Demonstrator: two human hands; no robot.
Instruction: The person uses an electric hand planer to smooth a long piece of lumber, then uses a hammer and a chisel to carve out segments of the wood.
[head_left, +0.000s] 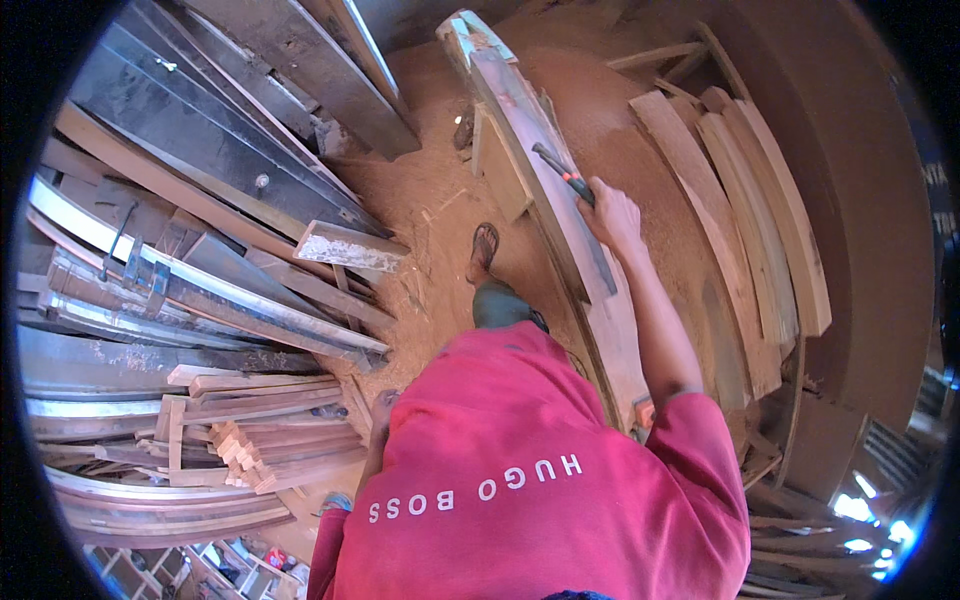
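My right hand (612, 218) is closed round the black-and-red grip of what looks like a hammer (556, 164). Its dark end points away from me, over a long board (527, 112) on a narrow wooden bench. Close to my body, a paler board (612, 335) lies along the same bench. My left hand (384, 406) hangs low by my left side, mostly hidden by the red shirt, so its fingers cannot be made out. Near my right elbow, an orange-and-grey object (643, 410) sits at the bench's near end, partly covered.
Thick planks (715, 240) are stacked to the right of the bench. Long boards and beams (230, 150) crowd the left side, with stacked notched timber pieces (250, 455) lower down. Sawdust (430, 215) covers the floor around my sandalled foot (483, 247). A brown wall (870, 250) stands at the right.
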